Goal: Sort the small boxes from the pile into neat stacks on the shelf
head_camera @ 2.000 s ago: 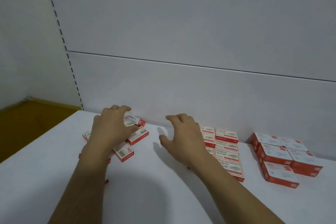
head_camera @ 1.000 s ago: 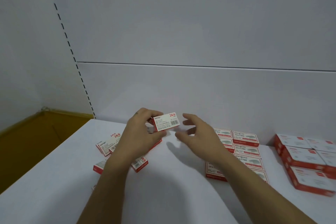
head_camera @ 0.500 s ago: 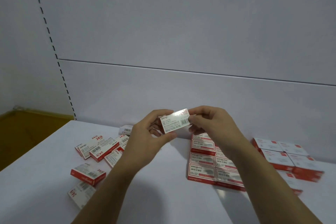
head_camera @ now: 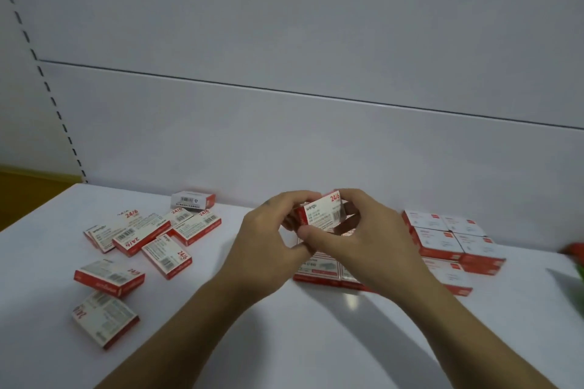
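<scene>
Both hands hold one small red-and-white box (head_camera: 323, 212) marked 24/6 above the shelf's middle. My left hand (head_camera: 268, 240) grips its left end and my right hand (head_camera: 363, 237) grips its right end, fingers curled round it. A loose pile of several like boxes (head_camera: 148, 234) lies scattered on the white shelf (head_camera: 284, 341) to the left. Beneath and behind my hands sits a neat block of boxes (head_camera: 319, 268), partly hidden. A second neat stack (head_camera: 452, 240) stands further right.
The white back panel (head_camera: 284, 136) rises right behind the boxes. The shelf's left edge drops to a yellow-brown floor (head_camera: 28, 189). A blurred red and green object (head_camera: 576, 259) shows at the far right edge.
My left hand lifted a box from the pile and carried it right. My right hand came over and took its other end. Both now hold it lower, over the neat block.
</scene>
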The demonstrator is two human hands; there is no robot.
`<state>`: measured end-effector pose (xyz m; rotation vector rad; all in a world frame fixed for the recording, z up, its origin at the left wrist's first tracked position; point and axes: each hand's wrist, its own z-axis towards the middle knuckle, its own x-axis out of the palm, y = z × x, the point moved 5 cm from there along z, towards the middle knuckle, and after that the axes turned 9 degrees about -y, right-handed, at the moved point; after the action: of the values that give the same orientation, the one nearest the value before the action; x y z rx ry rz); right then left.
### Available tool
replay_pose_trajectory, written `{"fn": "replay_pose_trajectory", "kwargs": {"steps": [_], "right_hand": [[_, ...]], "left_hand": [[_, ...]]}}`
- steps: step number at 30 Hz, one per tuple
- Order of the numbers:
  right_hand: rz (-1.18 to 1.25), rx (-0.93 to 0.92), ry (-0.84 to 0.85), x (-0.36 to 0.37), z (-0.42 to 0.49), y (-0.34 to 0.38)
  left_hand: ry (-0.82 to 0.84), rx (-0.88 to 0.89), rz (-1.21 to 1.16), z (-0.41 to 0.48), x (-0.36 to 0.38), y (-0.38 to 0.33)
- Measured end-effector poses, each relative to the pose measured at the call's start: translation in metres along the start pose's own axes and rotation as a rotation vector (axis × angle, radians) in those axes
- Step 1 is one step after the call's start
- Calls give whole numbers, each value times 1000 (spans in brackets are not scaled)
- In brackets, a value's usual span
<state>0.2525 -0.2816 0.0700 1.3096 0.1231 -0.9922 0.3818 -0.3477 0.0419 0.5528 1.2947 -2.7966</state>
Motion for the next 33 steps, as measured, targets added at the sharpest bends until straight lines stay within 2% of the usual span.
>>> {"fn": "replay_pose_trajectory", "kwargs": {"steps": [2,4,7,9,14,19,21,25,30,33], "right_hand": [[16,33,46,-1,-2,-12],[129,74,185,1,-4,-24],[444,180,392,7,-12,-39],[646,265,466,10,-18,-48],[830,374,379,9,-18,-67],[696,324,139,2,-22,-68],[702,345,94,4,-24,-70],[713,346,161,-1,-23,-68],[582,275,395,-7,-25,-62],[639,265,280,-7,-21,-63]], "left_hand": [[48,61,25,-4,8,-4],[106,61,40,-7,16,-3],[167,10,150,-10,25,8],[197,-18,162,-11,28,13],[272,-147,19,-13,33,11],[213,-19,27,-14,33,1],[174,-11,19,-13,32,-1],[174,-134,-111,-15,33,2],[447,-169,-182,-20,46,1],[452,-240,-320,-22,47,4]]}}
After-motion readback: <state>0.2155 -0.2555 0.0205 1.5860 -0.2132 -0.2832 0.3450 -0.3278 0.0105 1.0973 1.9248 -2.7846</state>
